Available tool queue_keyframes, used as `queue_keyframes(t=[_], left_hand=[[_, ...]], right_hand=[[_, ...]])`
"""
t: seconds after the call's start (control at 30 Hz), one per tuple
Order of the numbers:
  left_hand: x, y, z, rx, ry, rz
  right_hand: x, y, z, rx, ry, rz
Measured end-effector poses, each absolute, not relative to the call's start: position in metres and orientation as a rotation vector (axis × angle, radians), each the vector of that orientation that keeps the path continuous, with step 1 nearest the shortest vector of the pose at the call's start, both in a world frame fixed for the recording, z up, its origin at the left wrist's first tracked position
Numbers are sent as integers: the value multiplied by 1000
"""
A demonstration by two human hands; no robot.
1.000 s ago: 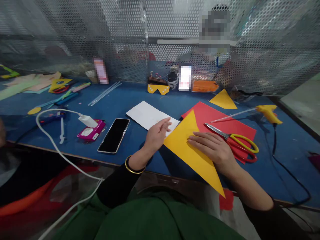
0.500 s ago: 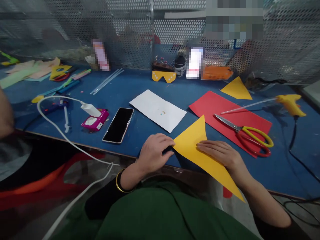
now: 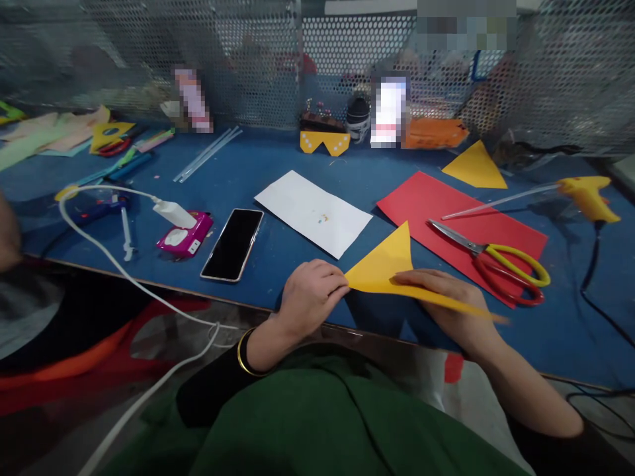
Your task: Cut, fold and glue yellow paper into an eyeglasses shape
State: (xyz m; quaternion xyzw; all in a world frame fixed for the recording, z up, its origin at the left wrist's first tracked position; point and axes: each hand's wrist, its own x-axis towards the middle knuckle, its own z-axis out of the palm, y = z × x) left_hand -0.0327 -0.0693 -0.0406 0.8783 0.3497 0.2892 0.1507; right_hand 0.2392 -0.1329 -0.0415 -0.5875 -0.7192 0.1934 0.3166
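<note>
A sheet of yellow paper (image 3: 387,264) is folded, its crease lying between my two hands at the table's front edge. My left hand (image 3: 312,291) pinches the paper's left corner between thumb and fingers. On the right, my right hand (image 3: 446,297) holds the folded part, fingers on top and the rest partly behind the raised flap, which stretches out to the right and is blurred at its tip. Just behind lie a white sheet (image 3: 312,211) and a red sheet (image 3: 411,205), with scissors (image 3: 479,250) resting on the red one.
A black phone (image 3: 233,244) and a pink power socket (image 3: 186,235) with a white cable lie left. A yellow glue gun (image 3: 588,198) is at right, a yellow triangle (image 3: 477,165) behind. Another person's arm (image 3: 7,231) shows at far left.
The long lower flap of the yellow paper has swung up from pointing down-right to nearly level. My left fingers have closed on its corner. The view has shifted slightly.
</note>
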Motion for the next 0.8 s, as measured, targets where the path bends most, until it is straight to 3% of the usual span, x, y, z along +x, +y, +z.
queue_keyframes(t=[0.27, 0.8], left_hand=[[-23, -65, -38, 2417, 1145, 744], [-39, -52, -33, 2190, 1072, 760]], right_hand=[[219, -134, -49, -1931, -1448, 434], [208, -130, -38, -2230, -1385, 333]])
